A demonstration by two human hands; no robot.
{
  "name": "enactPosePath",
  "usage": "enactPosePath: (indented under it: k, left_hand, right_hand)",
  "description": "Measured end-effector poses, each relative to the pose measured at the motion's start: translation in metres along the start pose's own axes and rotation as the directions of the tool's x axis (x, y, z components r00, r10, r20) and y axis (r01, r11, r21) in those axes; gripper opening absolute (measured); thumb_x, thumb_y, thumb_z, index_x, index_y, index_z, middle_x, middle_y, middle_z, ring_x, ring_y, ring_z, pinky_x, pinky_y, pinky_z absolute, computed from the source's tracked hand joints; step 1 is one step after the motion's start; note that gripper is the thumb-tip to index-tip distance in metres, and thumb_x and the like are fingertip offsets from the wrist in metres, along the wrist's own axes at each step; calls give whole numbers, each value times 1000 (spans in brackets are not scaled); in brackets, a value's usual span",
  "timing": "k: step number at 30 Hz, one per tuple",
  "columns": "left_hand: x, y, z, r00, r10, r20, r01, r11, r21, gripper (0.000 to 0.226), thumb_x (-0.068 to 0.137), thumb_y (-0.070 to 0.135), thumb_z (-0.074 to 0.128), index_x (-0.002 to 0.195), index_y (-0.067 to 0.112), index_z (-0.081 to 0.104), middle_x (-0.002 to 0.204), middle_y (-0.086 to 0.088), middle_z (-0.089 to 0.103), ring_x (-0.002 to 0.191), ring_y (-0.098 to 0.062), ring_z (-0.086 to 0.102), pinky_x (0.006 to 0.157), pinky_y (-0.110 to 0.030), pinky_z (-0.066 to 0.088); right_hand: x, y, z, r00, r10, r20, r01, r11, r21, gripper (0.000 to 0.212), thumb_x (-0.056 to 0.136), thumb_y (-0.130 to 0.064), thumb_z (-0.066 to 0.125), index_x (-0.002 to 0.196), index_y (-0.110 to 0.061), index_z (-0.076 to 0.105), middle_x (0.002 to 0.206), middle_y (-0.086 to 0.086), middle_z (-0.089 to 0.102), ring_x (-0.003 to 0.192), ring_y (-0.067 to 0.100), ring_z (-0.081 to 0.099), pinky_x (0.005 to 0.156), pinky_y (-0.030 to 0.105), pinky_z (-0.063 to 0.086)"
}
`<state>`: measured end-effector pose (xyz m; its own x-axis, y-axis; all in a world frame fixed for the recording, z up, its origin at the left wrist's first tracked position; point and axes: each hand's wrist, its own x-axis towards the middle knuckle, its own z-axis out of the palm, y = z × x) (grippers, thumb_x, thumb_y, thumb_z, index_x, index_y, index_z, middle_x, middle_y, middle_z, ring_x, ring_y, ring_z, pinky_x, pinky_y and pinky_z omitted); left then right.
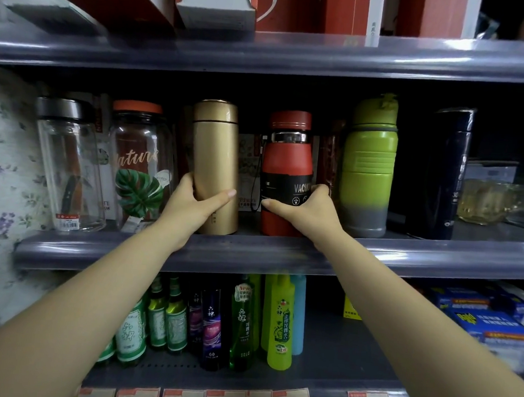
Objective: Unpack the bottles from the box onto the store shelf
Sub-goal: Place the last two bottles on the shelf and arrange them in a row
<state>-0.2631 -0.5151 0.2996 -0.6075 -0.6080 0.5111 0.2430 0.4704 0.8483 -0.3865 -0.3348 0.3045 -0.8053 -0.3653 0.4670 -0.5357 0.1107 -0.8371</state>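
Note:
A gold flask (215, 153) stands upright at the front of the middle shelf (252, 252). My left hand (190, 206) grips its lower part, thumb across the front. To its right stands a red bottle (286, 169) with a black band, and my right hand (307, 211) grips it low down, thumb on the band. Both bottles rest on the shelf with a small gap between them. The box is not in view.
Left of the gold flask stand two clear glass bottles (71, 170) (139, 167). A green bottle (368, 170) and a dark flask (445, 174) stand to the right. Red boxes (310, 9) fill the shelf above. Small green and purple bottles (211, 326) fill the shelf below.

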Motion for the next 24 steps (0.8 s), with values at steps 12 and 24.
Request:
enactPosePath:
  k: [12, 24]
  left_hand:
    - [0, 0, 0, 1000, -1, 5, 1, 1000, -8, 74, 70, 40, 80, 134, 24, 45, 122, 6, 61, 112, -14, 58, 100, -38, 47]
    - [-1, 0, 0, 1000, 9, -3, -9, 1000, 11, 75, 70, 42, 80, 133, 23, 46, 120, 6, 62, 110, -13, 59, 99, -39, 48]
  right_hand:
    - [-2, 3, -8, 990, -31, 140, 9, 988, 156, 82, 63, -30, 88, 124, -12, 37, 116, -1, 55, 102, 11, 56, 80, 22, 46]
    - [-1, 1, -3, 994, 6, 106, -12, 999, 50, 103, 58, -40, 89, 136, -10, 29, 127, 3, 50, 113, 18, 52, 88, 29, 46]
